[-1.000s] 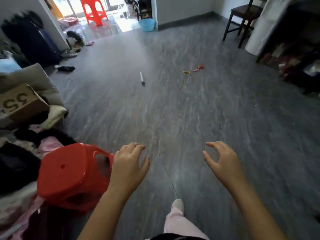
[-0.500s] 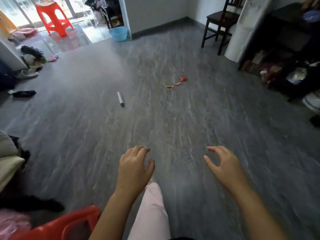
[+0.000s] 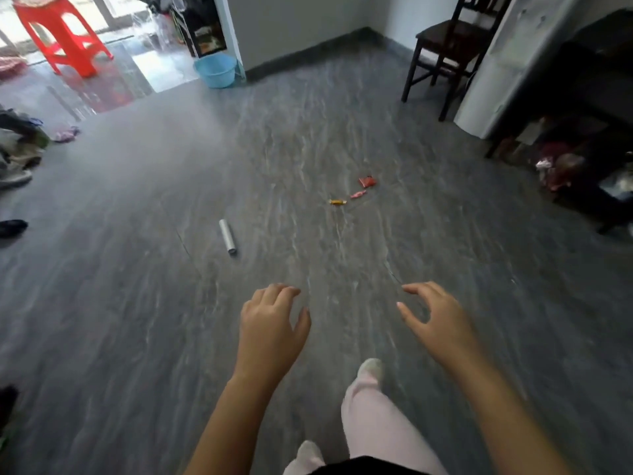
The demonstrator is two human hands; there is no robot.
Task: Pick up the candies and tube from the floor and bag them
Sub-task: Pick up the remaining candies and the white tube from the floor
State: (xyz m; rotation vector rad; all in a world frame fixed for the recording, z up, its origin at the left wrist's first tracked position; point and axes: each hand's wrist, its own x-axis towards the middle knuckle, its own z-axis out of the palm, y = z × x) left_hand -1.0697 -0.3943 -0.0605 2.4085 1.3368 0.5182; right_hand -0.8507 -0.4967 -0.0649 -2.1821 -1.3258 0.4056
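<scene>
Hands: our left hand (image 3: 270,329) and right hand (image 3: 436,322) hang loosely curled, holding nothing | tube (image 3: 227,236) lies on grey floor (image 3: 137,303) ahead-left | three candies (image 3: 354,194) clustered ahead-right, well apart from tube

The premises were a lived-in home: grey tiled floor (image 3: 137,303), wooden chair (image 3: 445,46), red plastic stool (image 3: 61,32), blue basin (image 3: 215,72), and shoes with clothing (image 3: 17,159) left by the wall.

silver tube (image 3: 227,236) lying flat, apparently three candies (image 3: 356,194) nearby
</scene>
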